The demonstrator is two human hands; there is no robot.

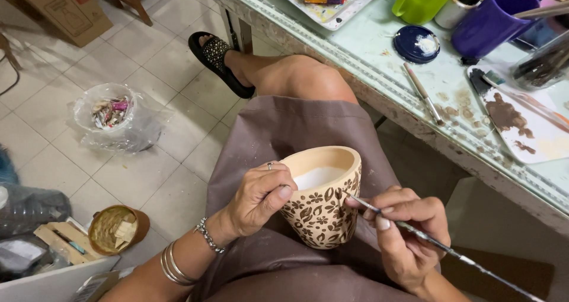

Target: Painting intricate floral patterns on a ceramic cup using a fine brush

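Tiled floor lies below as my left hand (258,195) clasps the tan leaf-patterned clay cup (323,198), right hand (409,231) pinching a thin paintbrush (438,243) against it.

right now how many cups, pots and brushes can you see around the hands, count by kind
Patterned clay pot, held by the left hand: 1
Brushes: 2, one in the right hand (brush), one lying on the table
Cups on the table: 2, green and purple
Total: 5
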